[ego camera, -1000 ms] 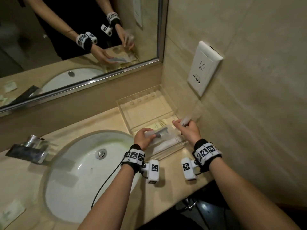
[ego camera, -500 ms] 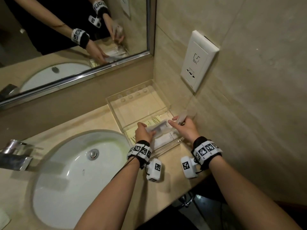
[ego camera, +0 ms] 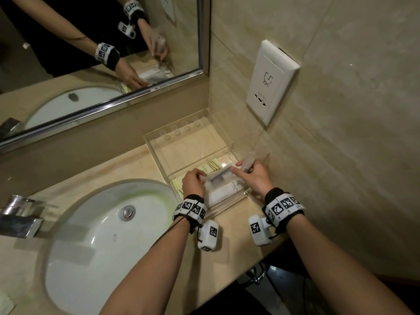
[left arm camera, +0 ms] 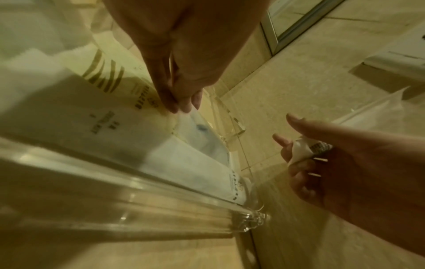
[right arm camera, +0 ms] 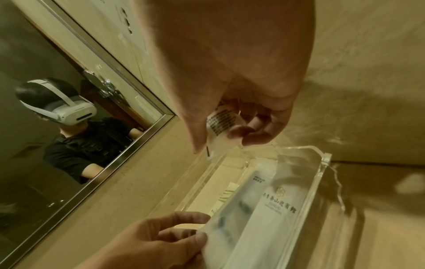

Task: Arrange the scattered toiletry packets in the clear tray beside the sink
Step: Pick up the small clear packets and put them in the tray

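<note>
My left hand (ego camera: 193,181) pinches a light, slippery packet (ego camera: 219,176) by its end over the tray (ego camera: 156,142); my right hand (ego camera: 254,176) grips a crinkly sachet (right arm camera: 219,123).

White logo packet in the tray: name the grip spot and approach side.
Probably pinch the right end of the white logo packet from above: it lies flat against the near wall of the clear tray, and the frosted packet overlaps its far edge.

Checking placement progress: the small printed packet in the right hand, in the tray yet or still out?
Out. The right hand pinches the small packet above the clear tray rim.
</note>
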Demonstrator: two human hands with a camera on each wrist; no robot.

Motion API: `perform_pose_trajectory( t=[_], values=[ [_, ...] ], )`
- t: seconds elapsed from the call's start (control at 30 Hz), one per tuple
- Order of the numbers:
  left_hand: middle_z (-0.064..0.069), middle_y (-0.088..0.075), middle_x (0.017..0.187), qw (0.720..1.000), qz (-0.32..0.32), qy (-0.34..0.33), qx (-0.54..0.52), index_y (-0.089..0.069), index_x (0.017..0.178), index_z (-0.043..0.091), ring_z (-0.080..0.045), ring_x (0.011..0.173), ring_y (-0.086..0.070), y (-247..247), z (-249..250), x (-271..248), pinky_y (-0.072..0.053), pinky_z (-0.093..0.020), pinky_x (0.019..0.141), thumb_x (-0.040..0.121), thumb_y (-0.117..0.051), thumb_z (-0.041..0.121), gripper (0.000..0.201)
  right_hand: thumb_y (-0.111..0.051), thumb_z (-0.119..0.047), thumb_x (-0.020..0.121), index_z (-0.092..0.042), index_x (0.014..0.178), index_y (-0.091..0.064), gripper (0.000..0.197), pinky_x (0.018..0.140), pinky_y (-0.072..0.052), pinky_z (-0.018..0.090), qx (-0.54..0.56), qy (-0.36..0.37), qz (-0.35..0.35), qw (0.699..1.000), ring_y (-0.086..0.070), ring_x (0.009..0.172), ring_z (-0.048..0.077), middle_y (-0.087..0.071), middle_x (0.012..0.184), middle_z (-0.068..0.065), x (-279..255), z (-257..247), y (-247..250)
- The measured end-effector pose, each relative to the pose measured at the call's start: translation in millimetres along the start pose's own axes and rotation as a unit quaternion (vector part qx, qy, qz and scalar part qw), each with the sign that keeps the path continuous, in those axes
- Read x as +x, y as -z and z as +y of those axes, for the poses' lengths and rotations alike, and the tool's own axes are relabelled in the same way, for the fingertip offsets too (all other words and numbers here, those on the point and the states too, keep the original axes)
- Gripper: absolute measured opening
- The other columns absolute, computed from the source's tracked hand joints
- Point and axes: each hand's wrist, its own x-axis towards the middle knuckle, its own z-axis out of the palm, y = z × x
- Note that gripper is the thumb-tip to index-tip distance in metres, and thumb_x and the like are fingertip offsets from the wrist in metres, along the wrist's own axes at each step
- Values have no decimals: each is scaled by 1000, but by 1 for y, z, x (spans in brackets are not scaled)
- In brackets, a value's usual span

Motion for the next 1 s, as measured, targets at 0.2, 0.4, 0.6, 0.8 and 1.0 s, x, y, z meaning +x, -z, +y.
perform_pose_trajectory(
  t=[0.2,0.4,0.6,0.8,1.0],
  values=[
    [-7,-50,105,999,5,-41,0,-63,100,10,-17,87,-53,16,2,-4,-39,-10,74,84,-65,-2,20,-88,-38,65,-13,120,-55,68,95,-52,38,-27,-36,-58,997,-63,104,20,-66,112,3,1,-3,-1],
    [-10,-70,99,964,-73,-4,-256,-63,105,12,-17,74,-66,33,28,-13,-57,-29,69,90,-64,30,24,-71,-17,87,-5,120,-61,37,81,-58,44,-80,-20,-101,991,-67,79,20,-70,107,9,-1,-15,-11],
    [-3,-70,95,947,-124,-18,-295,-61,115,6,-4,70,-68,44,30,-14,-54,-19,61,86,-69,14,31,-72,-25,86,-12,113,-69,30,70,-50,20,-164,44,-113,979,-63,92,17,-69,103,2,-8,-23,-12],
    [-17,-68,92,947,-101,-1,-306,-64,104,-5,-19,71,-64,50,14,-14,-56,-18,60,85,-68,5,21,-76,-26,83,-13,109,-68,30,73,-55,34,-89,13,-82,993,-68,90,26,-70,104,9,-6,-21,-16],
    [0,-71,72,909,-144,43,-389,-59,95,7,-16,68,-67,54,19,-21,-59,-22,64,84,-69,2,16,-76,-18,82,-11,103,-67,23,69,-53,28,-35,26,-89,995,-70,84,22,-75,98,13,-11,-23,-20]
  ],
)
